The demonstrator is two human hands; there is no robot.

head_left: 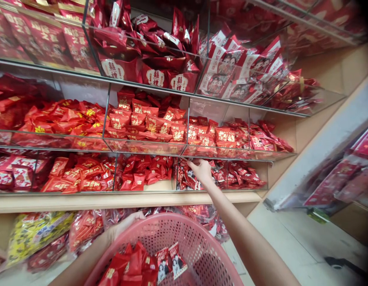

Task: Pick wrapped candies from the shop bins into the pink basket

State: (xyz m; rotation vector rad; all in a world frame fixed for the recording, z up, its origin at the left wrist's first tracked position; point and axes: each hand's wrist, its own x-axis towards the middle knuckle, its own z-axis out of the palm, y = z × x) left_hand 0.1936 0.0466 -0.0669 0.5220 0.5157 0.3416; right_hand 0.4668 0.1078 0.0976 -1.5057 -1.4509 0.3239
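Head view: a pink basket [168,225], round and pierced with small holes, sits below the shelves. Inside are glossy red packets [133,264] with pale gold print, heaped at the left, and two figured packets [178,262] lying side by side, each red at the top with white lettering and a black-and-white couple below. The left hand [127,225] lies along the basket's outer far side; its grip is mostly hidden, so I cannot tell whether it is clenched. On the lowest shelf [124,201], the right hand [202,171] reaches into a compartment of dark red, black and white packets [186,180], thumb and fingers bent towards them; whether it grasps one cannot be told. Plain-backed red packets [148,169] fill the compartment just left.
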